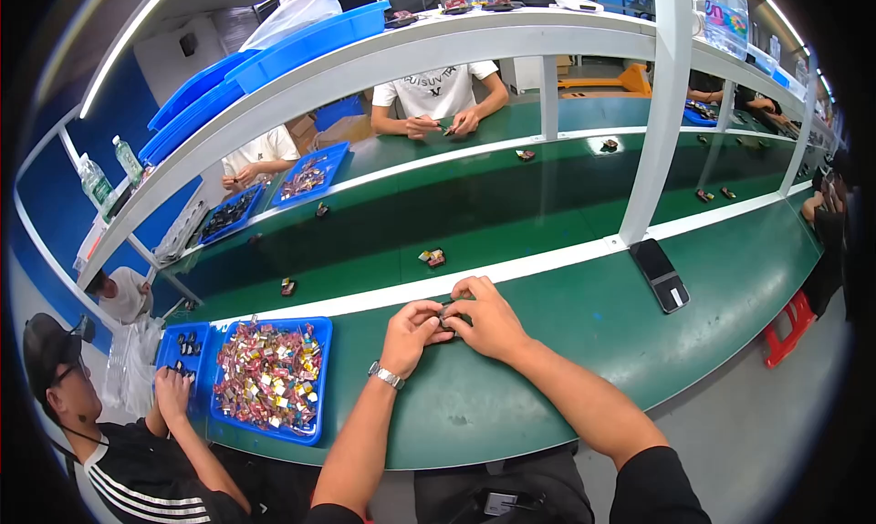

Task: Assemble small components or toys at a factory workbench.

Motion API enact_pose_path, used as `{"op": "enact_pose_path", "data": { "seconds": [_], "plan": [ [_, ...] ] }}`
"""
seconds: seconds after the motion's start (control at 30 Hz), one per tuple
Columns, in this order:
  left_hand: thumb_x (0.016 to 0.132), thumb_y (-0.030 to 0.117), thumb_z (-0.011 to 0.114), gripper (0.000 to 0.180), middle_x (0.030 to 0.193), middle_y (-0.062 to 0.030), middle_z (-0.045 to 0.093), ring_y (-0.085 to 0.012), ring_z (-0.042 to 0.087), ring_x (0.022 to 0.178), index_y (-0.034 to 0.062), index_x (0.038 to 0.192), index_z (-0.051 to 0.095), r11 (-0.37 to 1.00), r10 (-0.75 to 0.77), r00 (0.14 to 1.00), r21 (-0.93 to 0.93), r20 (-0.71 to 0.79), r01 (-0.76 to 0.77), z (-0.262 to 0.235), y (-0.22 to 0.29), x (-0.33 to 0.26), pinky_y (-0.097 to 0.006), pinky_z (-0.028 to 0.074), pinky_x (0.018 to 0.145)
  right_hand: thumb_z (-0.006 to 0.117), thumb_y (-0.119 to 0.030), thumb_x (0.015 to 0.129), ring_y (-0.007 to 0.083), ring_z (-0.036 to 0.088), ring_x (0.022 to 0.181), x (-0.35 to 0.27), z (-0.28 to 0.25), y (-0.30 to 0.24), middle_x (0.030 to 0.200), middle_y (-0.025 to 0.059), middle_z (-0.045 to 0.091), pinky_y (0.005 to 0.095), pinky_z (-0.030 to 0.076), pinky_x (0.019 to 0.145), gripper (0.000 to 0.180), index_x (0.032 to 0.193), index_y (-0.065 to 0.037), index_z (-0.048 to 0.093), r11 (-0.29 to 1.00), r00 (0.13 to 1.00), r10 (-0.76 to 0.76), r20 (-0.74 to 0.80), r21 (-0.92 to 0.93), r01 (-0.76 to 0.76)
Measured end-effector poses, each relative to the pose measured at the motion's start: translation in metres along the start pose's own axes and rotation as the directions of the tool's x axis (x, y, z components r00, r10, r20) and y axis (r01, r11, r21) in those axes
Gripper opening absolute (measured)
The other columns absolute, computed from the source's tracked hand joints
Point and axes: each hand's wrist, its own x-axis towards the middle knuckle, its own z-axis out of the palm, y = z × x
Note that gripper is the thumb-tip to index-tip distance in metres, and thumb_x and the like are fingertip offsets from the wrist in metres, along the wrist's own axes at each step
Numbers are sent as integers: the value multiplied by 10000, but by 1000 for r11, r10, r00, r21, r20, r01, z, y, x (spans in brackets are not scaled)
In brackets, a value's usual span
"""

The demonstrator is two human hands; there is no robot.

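My left hand (411, 340), with a metal watch on its wrist, meets my right hand (490, 320) over the green worktop. Between their fingertips is a small dark part (444, 318), mostly hidden by the fingers, so its exact kind does not show. Both hands are closed, thumbs and forefingers pinching the part from either side. Left of my left forearm stands a blue tray (326, 378) heaped with small maroon, yellow and white components (269, 378).
A black phone (659, 276) lies to the right. Beyond a white rail, the green conveyor belt (365, 259) carries small assemblies (432, 258). A white post (659, 114) rises at the right. A co-worker (119, 433) sits close on my left by another blue tray (203, 334); others work across the belt.
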Motion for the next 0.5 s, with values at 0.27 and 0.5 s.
{"op": "enact_pose_path", "data": {
  "seconds": [0.27,0.5],
  "plan": [
    [944,-24,500,261,1062,-150,620,-208,657,937,-30,1203,472,998,28,999,-59,-35,-30,6,5,-4,-348,595,818,710,-121,787,253,510,1094,-4,15,3,1150,56,579,355,456,939,109,886,-92,744,990,990,12,-141,144,8],
    [952,-5,495,291,1088,-149,623,-209,655,952,-25,1240,454,994,16,1000,-106,6,-16,4,2,-3,-356,591,819,715,-157,804,257,493,1189,-4,14,9,1241,49,578,373,417,1006,139,930,-111,751,956,990,131,-47,270,-114]
  ]
}}
